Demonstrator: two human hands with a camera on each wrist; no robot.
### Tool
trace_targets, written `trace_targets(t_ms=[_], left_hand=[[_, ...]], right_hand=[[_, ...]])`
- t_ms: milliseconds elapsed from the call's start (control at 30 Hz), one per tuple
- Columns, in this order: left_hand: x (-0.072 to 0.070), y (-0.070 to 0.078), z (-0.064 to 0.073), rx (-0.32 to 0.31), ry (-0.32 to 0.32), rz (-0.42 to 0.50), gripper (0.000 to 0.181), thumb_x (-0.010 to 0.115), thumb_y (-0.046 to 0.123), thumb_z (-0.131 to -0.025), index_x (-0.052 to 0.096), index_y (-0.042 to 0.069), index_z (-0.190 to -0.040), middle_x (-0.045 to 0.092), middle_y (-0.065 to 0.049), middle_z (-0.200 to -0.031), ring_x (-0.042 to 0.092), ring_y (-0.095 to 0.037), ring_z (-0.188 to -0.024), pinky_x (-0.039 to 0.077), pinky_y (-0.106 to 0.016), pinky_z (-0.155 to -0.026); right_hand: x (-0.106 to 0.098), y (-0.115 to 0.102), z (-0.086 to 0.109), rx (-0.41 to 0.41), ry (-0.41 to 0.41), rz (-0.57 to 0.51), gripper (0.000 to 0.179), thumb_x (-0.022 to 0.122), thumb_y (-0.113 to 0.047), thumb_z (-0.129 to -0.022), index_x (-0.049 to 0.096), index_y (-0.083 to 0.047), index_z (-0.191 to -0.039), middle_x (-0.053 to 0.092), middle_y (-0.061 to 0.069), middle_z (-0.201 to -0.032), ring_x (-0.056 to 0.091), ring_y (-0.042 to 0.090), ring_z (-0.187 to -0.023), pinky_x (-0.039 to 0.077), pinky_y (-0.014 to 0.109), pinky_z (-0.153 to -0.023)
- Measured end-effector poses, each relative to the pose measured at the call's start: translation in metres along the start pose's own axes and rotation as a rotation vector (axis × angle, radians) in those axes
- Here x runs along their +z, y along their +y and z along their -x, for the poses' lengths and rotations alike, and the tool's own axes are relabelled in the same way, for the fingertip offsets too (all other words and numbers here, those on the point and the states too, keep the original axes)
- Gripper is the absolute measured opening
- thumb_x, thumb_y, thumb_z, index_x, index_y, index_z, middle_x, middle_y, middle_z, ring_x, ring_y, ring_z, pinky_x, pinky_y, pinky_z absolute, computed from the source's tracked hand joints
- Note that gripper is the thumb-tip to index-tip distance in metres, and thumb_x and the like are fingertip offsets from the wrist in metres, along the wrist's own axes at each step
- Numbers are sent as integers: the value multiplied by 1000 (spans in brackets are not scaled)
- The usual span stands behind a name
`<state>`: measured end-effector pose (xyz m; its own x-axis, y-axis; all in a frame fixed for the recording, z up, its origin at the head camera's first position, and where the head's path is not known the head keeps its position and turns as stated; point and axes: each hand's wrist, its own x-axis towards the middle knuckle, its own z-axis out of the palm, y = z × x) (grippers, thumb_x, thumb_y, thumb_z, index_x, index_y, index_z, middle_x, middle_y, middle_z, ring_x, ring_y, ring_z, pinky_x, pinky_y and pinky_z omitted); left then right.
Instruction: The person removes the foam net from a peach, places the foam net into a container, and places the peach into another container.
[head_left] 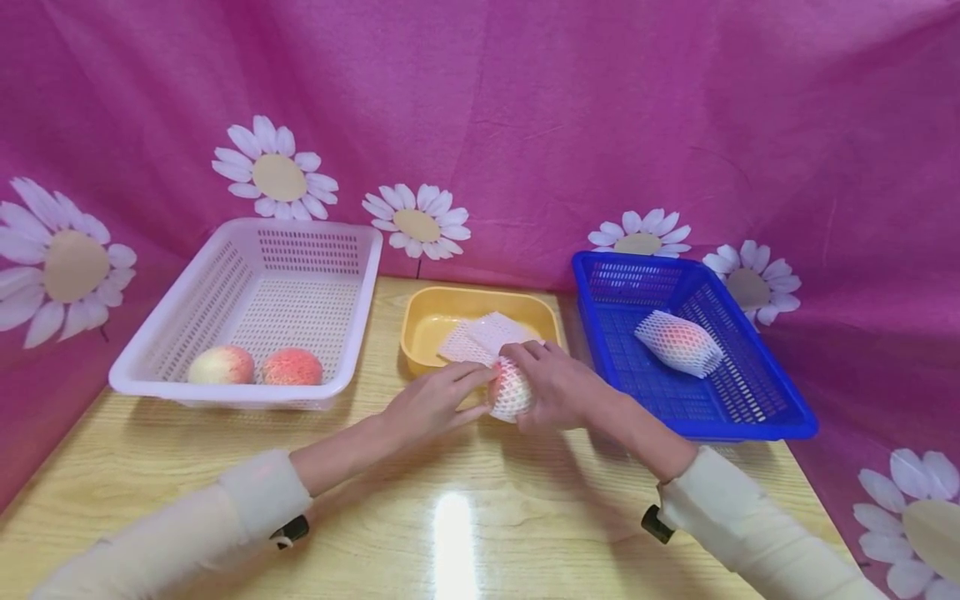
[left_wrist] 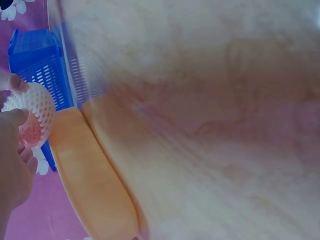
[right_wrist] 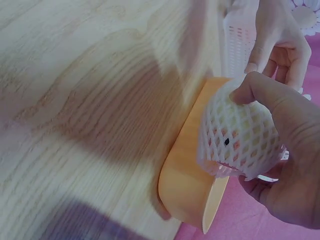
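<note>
A peach [head_left: 498,382] sits inside a white foam net sleeve [right_wrist: 240,132] in front of the yellow tub [head_left: 483,296]. My right hand [head_left: 558,385] grips the sleeved peach from the right, its thumb across the mesh in the right wrist view. From the other side my left hand [head_left: 435,402] pinches the sleeve's left end, thumb and fingers close to the bare red part of the fruit. Two flat foam sleeves [head_left: 504,330] lie in the tub, partly hidden by the right hand.
At the left stands a white basket [head_left: 300,292] with two bare peaches [head_left: 292,367] near its front wall. A blue basket [head_left: 622,392] at the right holds one sleeved peach [head_left: 681,343]. Behind the wooden table [head_left: 360,517] hangs a magenta flowered cloth [head_left: 525,125].
</note>
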<state>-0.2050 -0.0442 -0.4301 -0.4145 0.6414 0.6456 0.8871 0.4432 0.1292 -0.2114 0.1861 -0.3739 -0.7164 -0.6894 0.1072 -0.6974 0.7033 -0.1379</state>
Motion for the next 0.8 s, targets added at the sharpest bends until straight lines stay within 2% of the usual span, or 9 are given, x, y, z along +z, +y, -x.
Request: trace_targets(t_ms=[333,567,800], left_hand=[[-1,-1,11,-30,-9,38,46,82,18,-83,65,1,-123,68,-11,-114,66,-22,-105,51,-25,-94],[-2,2,16,-72,-46,32,49,82,20,-84,64,1,-126,68,-11,-118,66,-22,-108,52,-27,-94],[-3,3,22,-84,-46,42,48,83,22,-84,64,2,-123,68,-10,-113,67,-21,-103,55,-27,-89]], right_hand=[[9,-9,-1,5,-22,8,88,87,-30,-58,48,-9,-134,61,14,-117,57,35,-100,53,46,-85],[14,-13,0,17,-53,-9,88,87,-30,-60,47,-11,-135,60,13,-118,56,32,-99,55,42,-79],[21,-16,0,20,-67,-26,87,87,-29,-58,46,-12,-134,60,14,-118,56,32,-99,55,42,-76]])
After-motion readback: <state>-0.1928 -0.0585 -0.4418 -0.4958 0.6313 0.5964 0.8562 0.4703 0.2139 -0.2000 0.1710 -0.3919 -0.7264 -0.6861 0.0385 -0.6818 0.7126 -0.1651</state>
